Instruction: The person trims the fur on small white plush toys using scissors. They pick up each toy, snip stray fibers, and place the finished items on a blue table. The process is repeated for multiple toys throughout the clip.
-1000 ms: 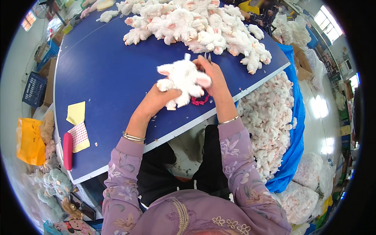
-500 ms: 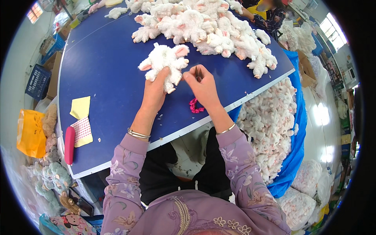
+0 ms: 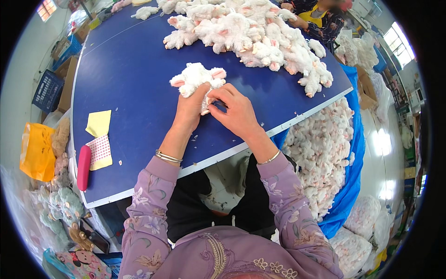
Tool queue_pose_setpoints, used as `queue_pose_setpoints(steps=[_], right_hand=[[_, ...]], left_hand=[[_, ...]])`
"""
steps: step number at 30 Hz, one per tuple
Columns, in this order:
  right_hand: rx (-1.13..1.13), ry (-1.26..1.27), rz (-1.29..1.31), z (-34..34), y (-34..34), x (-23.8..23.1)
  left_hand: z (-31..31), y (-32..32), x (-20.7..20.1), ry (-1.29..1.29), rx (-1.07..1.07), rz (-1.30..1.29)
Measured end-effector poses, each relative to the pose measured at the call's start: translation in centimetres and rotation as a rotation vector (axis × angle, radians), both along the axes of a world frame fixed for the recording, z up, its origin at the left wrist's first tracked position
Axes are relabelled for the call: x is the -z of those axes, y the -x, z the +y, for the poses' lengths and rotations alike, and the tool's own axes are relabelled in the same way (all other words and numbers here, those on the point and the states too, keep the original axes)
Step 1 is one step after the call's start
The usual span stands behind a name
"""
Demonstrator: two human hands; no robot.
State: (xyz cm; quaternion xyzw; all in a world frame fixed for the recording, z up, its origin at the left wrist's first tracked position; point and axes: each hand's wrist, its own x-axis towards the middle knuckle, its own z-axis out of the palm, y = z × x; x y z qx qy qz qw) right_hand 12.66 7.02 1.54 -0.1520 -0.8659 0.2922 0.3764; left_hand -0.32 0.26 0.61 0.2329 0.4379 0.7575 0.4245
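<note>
On the blue surface [image 3: 139, 69], near its front edge and about mid-width, lay a small white plush toy [image 3: 197, 80] with pink ear linings. Left hand [image 3: 193, 109] was closed around the toy's lower part from the near side, palm down, fingers wrapped on the fur. Right hand [image 3: 237, 111] sat just beside it, touching the toy's right lower edge, fingertips pinched narrow on the fur; whether anything thin was held between them could not be told. Both wrists carried thin metal bangles, sleeves were lilac with a flower print. Farther back on the surface, well apart from the held toy, was a big pile of the same white plush toys [image 3: 251, 32]. Left side of the surface: a yellow paper sheet [image 3: 98, 122], below it a white card with red dots [image 3: 100, 151], and just beside that a red oblong case [image 3: 84, 167] near the corner. Right of the surface, a blue bin [image 3: 350, 195] was heaped with white stuffing or plush pieces [image 3: 320, 153]. Another person in a dark top with a yellow apron [image 3: 318, 16] sat at the far edge.
</note>
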Motion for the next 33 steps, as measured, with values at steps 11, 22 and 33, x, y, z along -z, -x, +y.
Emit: queue_pose_setpoints(steps=[11,22,33], right_hand=[[0.070,0.113,0.074,-0.4,0.3,0.3],[0.143,0.126,0.262,-1.0,1.4,0.9],[0.225,0.338,-0.055,-0.7,0.5,-1.1]], left_hand=[[0.1,-0.5,0.1,-0.054,-0.099,0.084],[0.2,-0.8,0.0,-0.058,-0.020,0.019],[0.5,-0.3,1.0,0.015,-0.228,0.142]])
